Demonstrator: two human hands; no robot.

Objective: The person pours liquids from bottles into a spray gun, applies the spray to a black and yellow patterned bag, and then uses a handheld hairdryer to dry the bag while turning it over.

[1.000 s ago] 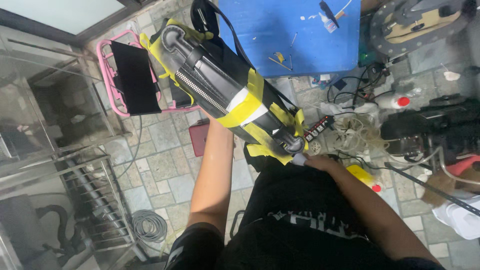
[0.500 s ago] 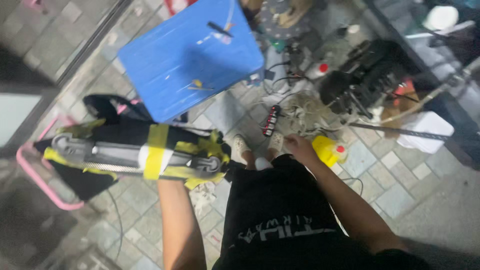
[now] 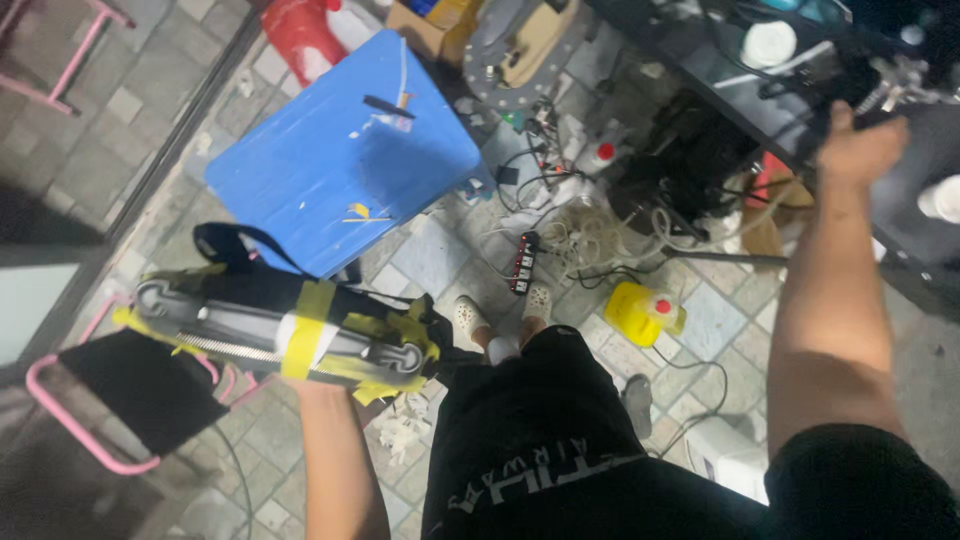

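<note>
Cluttered tiled floor (image 3: 440,255) below, left hand (image 3: 318,385) gripping yellow-taped black machine (image 3: 285,330) (fingers hidden), right hand (image 3: 862,148) outstretched, clasp unclear.

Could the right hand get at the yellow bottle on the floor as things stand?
Probably not without bending: the right hand is raised at the dark bench, while the yellow bottle lies unobstructed on the floor beside the feet.

Grey tiled floor (image 3: 430,255) was cluttered — blue board (image 3: 345,150), pink-framed chair (image 3: 120,400), tangled cables (image 3: 590,235), dark workbench (image 3: 760,100) at right.
</note>
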